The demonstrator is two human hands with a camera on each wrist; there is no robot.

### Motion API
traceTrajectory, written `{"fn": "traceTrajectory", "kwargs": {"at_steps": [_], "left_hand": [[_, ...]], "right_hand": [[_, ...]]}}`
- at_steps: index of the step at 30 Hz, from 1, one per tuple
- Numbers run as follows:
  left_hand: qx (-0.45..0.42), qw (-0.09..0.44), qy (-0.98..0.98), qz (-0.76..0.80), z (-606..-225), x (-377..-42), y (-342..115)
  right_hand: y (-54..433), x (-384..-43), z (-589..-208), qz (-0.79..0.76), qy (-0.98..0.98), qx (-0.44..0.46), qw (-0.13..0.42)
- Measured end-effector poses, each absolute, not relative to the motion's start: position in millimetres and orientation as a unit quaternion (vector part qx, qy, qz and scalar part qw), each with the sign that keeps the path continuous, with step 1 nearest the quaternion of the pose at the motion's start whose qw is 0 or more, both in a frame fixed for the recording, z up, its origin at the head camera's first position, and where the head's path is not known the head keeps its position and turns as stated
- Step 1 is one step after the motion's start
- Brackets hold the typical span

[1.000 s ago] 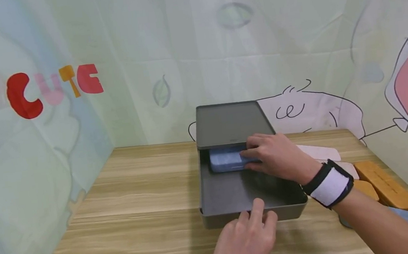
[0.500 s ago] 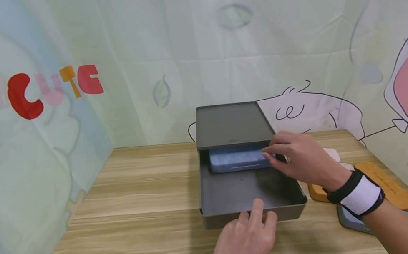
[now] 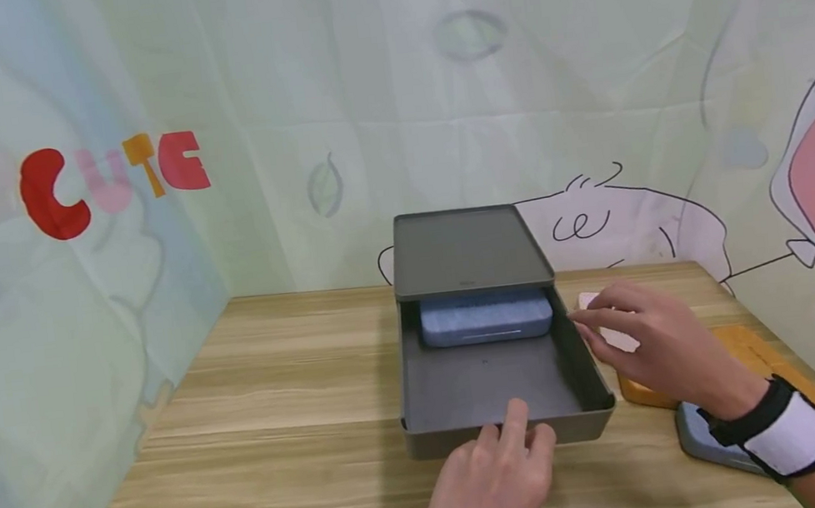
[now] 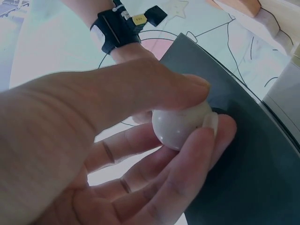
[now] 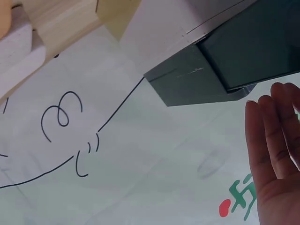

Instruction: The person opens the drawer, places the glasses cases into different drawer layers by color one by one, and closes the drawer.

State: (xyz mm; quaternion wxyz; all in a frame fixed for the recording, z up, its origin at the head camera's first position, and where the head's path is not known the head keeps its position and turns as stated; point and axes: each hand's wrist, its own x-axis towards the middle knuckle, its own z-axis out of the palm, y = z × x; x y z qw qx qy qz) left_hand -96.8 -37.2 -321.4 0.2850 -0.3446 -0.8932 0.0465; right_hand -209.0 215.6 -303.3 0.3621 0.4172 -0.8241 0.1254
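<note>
A grey drawer (image 3: pixel 483 384) is pulled out toward me from a grey drawer box (image 3: pixel 469 249). At the back of it, partly under the box top, lies a blue rounded case (image 3: pixel 486 319). My left hand (image 3: pixel 488 479) is at the drawer's front, and the left wrist view shows its thumb and fingers pinching a round white knob (image 4: pixel 176 127). Just outside the drawer's right wall is my right hand (image 3: pixel 651 339), holding nothing. Its fingers look extended in the right wrist view, near the dark grey box wall (image 5: pixel 201 82).
To the right of the drawer, partly behind my right hand, lie an orange block (image 3: pixel 745 341), a smaller orange piece (image 3: pixel 638 389), a blue-grey case (image 3: pixel 711 441) and a white piece (image 3: pixel 617 337). A printed cloth (image 3: pixel 328 87) stands behind the wooden table (image 3: pixel 279 386).
My right hand has left the blue case and moved right, out over the drawer's side wall. The case stays at the back of the drawer. My left hand has not moved.
</note>
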Motion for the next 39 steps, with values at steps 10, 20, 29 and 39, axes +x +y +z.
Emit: {"fn": "traceTrajectory", "kwargs": {"at_steps": [10,20,29,39], "left_hand": [[-0.342,0.286,-0.894,0.043,-323.3,-98.2,-36.2],[-0.343,0.318,-0.883,0.042,-324.3,-99.0,-35.0],[-0.345,0.309,-0.885,0.037,-323.6,-98.6,-35.9],[-0.346,0.292,-0.891,0.036,-323.0,-97.6,-36.0]], "right_hand": [[244.9,-200.9,-314.7,0.13,-0.838,0.388,0.362],[277.2,-191.1,-329.3,0.098,-0.866,0.326,0.366],[304.9,-179.3,-346.5,0.093,-0.902,0.271,0.322],[323.6,-171.0,-370.9,0.079,-0.932,0.225,0.274]]}}
